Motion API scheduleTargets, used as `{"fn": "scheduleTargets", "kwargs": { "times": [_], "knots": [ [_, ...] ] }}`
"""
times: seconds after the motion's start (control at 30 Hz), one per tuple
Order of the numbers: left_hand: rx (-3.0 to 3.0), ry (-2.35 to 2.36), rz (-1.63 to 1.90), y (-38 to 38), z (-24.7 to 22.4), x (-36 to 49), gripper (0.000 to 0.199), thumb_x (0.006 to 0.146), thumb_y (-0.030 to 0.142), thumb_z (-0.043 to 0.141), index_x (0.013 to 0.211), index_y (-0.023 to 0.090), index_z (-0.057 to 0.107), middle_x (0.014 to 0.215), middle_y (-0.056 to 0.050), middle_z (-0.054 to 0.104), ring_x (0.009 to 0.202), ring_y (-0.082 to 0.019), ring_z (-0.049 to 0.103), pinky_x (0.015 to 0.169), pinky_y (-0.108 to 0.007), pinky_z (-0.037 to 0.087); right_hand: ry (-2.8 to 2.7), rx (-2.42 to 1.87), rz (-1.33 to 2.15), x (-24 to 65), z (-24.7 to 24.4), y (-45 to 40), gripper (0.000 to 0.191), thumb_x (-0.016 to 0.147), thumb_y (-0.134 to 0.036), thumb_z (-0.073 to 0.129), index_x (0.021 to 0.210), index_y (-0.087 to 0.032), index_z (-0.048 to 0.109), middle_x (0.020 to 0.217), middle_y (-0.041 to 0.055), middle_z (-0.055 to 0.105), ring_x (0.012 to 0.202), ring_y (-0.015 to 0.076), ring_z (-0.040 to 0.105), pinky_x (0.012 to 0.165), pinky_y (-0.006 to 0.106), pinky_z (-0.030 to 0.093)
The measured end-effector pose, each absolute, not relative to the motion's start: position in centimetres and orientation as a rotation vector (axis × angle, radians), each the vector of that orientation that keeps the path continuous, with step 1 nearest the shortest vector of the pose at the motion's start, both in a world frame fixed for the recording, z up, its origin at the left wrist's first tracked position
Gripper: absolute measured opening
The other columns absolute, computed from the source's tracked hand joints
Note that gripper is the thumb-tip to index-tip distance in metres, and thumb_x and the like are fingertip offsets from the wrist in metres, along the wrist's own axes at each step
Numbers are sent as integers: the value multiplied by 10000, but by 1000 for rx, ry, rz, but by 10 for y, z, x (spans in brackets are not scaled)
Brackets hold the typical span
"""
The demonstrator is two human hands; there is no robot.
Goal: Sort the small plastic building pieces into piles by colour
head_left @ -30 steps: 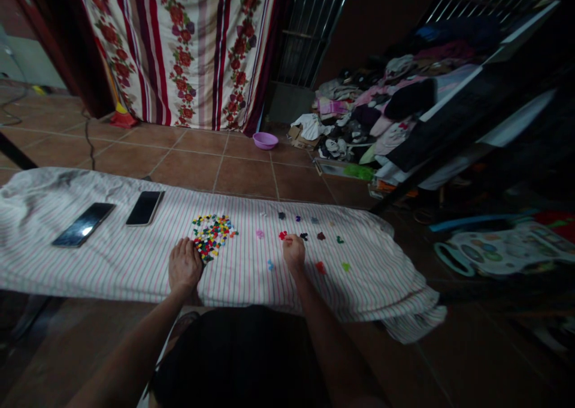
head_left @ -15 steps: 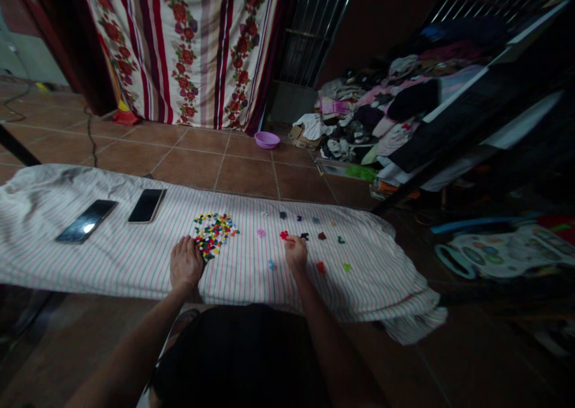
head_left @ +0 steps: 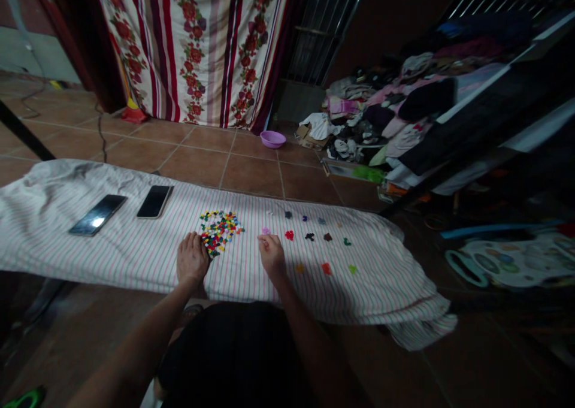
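A loose pile of small multicoloured pieces (head_left: 221, 228), too small to name exactly, lies on the striped cloth (head_left: 242, 273). My left hand (head_left: 193, 259) rests flat, its fingers at the pile's left edge. Right of the pile, my right hand (head_left: 272, 256) is over the cloth, just below a small pink group (head_left: 266, 230). Its fingers are curled with the tips close together; whether anything is between them I cannot make out. Sorted groups lie farther right, among them red pieces (head_left: 289, 235), black pieces (head_left: 309, 236), brown pieces (head_left: 327, 236) and lime green pieces (head_left: 352, 269).
Two phones (head_left: 154, 202) lie on the cloth at left. Beyond it are a tiled floor, a purple basin (head_left: 272, 139), a hanging floral curtain (head_left: 211, 48) and a heap of clothes (head_left: 377, 108). A dark slanting bar (head_left: 27, 133) stands at far left.
My right hand has left the red group and moved left toward the pile, now covering where light blue pieces lay. An orange-yellow group has come into sight. My left hand stays by the pile.
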State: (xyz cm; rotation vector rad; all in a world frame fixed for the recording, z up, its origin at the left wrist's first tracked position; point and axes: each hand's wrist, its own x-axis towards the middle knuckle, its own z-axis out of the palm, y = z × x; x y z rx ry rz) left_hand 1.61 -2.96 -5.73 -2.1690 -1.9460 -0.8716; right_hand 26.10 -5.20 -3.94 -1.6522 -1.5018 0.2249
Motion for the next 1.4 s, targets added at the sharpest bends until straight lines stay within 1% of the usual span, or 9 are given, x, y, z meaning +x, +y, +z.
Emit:
{"fn": "scheduleTargets", "kwargs": {
  "times": [0.13, 0.3, 0.5, 0.77, 0.87, 0.97, 1.13, 1.4],
  "knots": [
    [-2168, -1974, -878, -30, -56, 16, 408, 918, 238, 304, 1156, 55, 579, 1242, -209, 605, 1247, -305, 495, 1052, -464, 380, -1664, -1637, 380, 220, -36, -61, 251, 852, -160, 494, 962, -231, 708, 942, 38, 624, 821, 145, 598, 772, 257, 495],
    [-2167, -1979, -889, -31, -55, 17, 407, 924, 239, 290, 1146, 58, 579, 1242, -207, 606, 1250, -304, 492, 1047, -458, 381, -1882, -1566, 458, 184, -29, -66, 243, 895, -185, 513, 1012, -253, 715, 941, 31, 624, 896, 142, 601, 815, 241, 479],
    [-2170, -1983, -935, -31, -58, 17, 398, 918, 256, 310, 1147, 66, 575, 1232, -219, 610, 1260, -308, 488, 1029, -482, 391, -2017, -1588, 462, 167, -22, -59, 264, 921, -184, 495, 1050, -260, 712, 970, 35, 637, 950, 144, 596, 847, 235, 476],
    [-2137, -1988, -1015, -30, -59, 18, 386, 918, 261, 324, 1140, 87, 588, 1240, -197, 617, 1268, -301, 496, 1042, -476, 388, -1976, -1712, 387, 160, -20, -53, 330, 911, -146, 463, 1152, -234, 671, 1039, 66, 632, 995, 164, 579, 888, 274, 476],
    [-2136, -1984, -998, -29, -60, 18, 397, 917, 263, 319, 1142, 77, 588, 1236, -200, 620, 1261, -311, 501, 1036, -476, 389, -1985, -1662, 401, 158, -19, -54, 311, 919, -167, 467, 1134, -246, 677, 1059, 60, 624, 997, 161, 578, 891, 269, 476],
    [-2151, -1973, -1019, -29, -60, 18, 405, 915, 266, 316, 1158, 77, 580, 1244, -203, 615, 1266, -312, 496, 1038, -486, 381, -2054, -1618, 425, 155, -18, -52, 293, 928, -194, 478, 1114, -270, 692, 1039, 52, 618, 970, 159, 583, 865, 262, 483],
    [-2163, -1992, -1061, -30, -59, 18, 403, 912, 264, 320, 1165, 86, 577, 1253, -210, 606, 1276, -302, 486, 1046, -493, 371, -2134, -1670, 396, 153, -21, -44, 308, 925, -180, 483, 1120, -293, 694, 1021, 49, 615, 939, 159, 580, 835, 260, 484],
    [-2153, -1977, -1018, -31, -55, 18, 403, 920, 254, 308, 1146, 67, 584, 1242, -209, 613, 1260, -301, 500, 1046, -479, 382, -2126, -1727, 339, 152, -21, -41, 299, 927, -196, 466, 1123, -271, 680, 1029, 67, 607, 970, 183, 563, 848, 284, 478]
  ]
}}
